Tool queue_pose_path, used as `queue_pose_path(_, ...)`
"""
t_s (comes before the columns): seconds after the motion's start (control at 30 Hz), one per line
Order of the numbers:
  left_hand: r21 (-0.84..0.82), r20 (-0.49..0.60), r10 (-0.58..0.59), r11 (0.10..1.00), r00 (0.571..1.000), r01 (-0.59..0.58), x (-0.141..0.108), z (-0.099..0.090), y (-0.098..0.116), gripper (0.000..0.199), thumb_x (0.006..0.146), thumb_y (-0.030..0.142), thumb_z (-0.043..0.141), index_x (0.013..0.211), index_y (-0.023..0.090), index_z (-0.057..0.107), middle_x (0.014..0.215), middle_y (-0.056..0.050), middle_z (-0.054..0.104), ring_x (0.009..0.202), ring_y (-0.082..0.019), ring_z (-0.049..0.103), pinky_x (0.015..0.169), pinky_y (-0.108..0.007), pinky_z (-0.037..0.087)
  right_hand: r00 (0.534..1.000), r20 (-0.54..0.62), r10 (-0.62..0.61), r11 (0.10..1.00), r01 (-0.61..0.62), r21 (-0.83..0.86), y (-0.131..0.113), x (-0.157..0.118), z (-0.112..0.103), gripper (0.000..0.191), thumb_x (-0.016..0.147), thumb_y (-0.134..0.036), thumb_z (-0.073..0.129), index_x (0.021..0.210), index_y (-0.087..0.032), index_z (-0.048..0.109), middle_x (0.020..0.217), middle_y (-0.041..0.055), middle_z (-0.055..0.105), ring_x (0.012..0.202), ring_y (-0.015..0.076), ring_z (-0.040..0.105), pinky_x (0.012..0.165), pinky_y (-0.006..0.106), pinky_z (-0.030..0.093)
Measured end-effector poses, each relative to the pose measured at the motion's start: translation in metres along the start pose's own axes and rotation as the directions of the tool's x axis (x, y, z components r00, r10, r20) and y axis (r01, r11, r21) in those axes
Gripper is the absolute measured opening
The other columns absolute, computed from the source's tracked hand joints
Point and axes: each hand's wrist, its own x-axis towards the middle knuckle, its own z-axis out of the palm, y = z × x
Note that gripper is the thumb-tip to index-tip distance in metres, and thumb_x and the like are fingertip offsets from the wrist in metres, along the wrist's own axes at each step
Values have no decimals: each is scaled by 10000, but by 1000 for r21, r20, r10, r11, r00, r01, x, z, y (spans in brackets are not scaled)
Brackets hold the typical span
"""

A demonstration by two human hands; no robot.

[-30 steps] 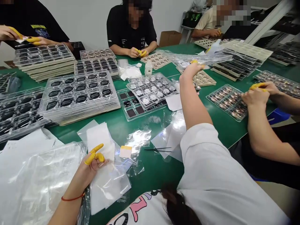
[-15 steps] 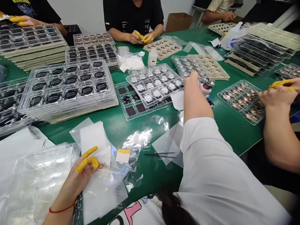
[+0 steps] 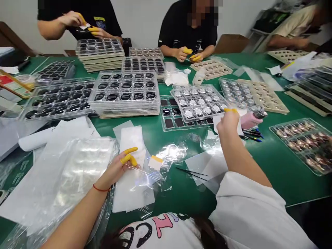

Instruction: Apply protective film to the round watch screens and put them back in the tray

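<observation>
My left hand (image 3: 127, 159) wears yellow finger cots. It hovers low over a strip of white paper (image 3: 129, 193), index finger stretched out and the other covered fingers curled, with a gap between them. Clear film (image 3: 145, 178) lies just right of it. My right hand (image 3: 229, 121) is reaching forward beside a clear tray of white watch dials (image 3: 198, 101), above a small white sheet (image 3: 240, 127). One yellow finger cot shows; its other fingertips are hidden behind the hand. A pink bottle with a metal top (image 3: 251, 119) stands to its right.
Black tweezers (image 3: 192, 173) lie between my arms. Stacked trays with black discs (image 3: 124, 97) stand at left centre. Pens (image 3: 252, 134) lie beside the bottle. A tray of shiny coppery parts (image 3: 303, 145) is at right. Co-workers' hands (image 3: 188, 55) work across the table.
The view has swung left. My right hand has drawn back from the clear tray of silvery parts toward the small white sheet. My left hand keeps nearly the same pose.
</observation>
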Motion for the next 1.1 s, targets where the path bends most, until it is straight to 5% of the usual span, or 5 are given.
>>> queue_pose_path(0.13,-10,28,8,1000,1000,-8,1,2,0,559,853,350,686,1340,137,515,749,-33,707,744,-150,688,832,-328,572,964,-74,256,943,-266,-200,23,-41,-20,290,823,58,389,746,-180,535,688,-34,556,553,63,536,461,160,433)
queue_pose_path(0.27,-13,40,17,1000,999,-16,2,1,-1,550,850,309,686,1339,129,511,753,-31,714,726,-136,694,856,-321,571,904,-29,427,866,-418,-274,18,-44,-2,205,891,-46,399,782,-205,468,664,-33,546,520,65,556,455,159,463)
queue_pose_path(0.47,-19,81,43,999,996,-42,3,-2,-1,502,858,286,668,1319,139,536,778,-39,732,718,-145,710,836,-317,562,840,45,541,817,-512,-267,-3,-25,23,344,990,-357,394,687,-237,285,502,-121,222,343,30,184,300,135,195)
queue_pose_path(0.87,13,93,45,999,995,-47,1,2,2,518,870,300,661,1332,122,512,787,-44,736,732,-145,718,847,-304,561,863,273,425,905,-402,-139,-10,-61,73,279,952,-218,390,683,-222,321,475,-115,326,326,13,235,331,139,279)
queue_pose_path(1.1,9,90,49,999,995,-50,1,3,3,509,865,269,661,1329,116,520,763,-41,730,698,-134,704,834,-306,567,888,364,280,955,-296,-13,-54,-121,61,310,970,-245,359,666,-222,305,435,-113,318,305,16,237,334,150,275)
